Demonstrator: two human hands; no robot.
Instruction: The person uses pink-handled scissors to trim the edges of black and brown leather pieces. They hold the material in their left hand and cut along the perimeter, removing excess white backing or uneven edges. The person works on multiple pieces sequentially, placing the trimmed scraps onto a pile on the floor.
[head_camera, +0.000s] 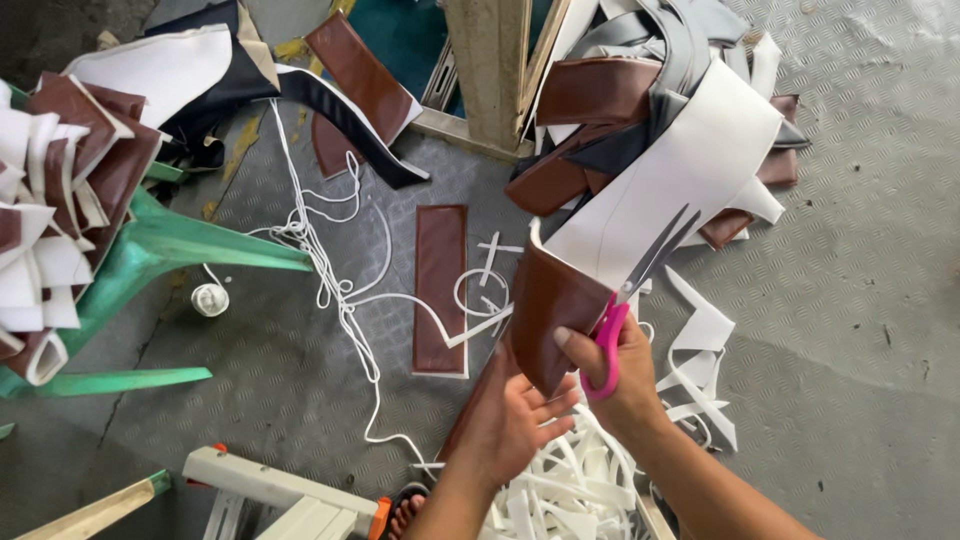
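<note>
At the left, a green plastic chair (150, 250) is holding brown and white pieces. In the lower middle, the left hand (515, 420) is gripping a brown leather piece (550, 305). The right hand (625, 375) is squeezing pink-handled scissors (640, 280), blades apart.

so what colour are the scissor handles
Pink, seen best in the head view: the scissors are held in the right hand.
</note>
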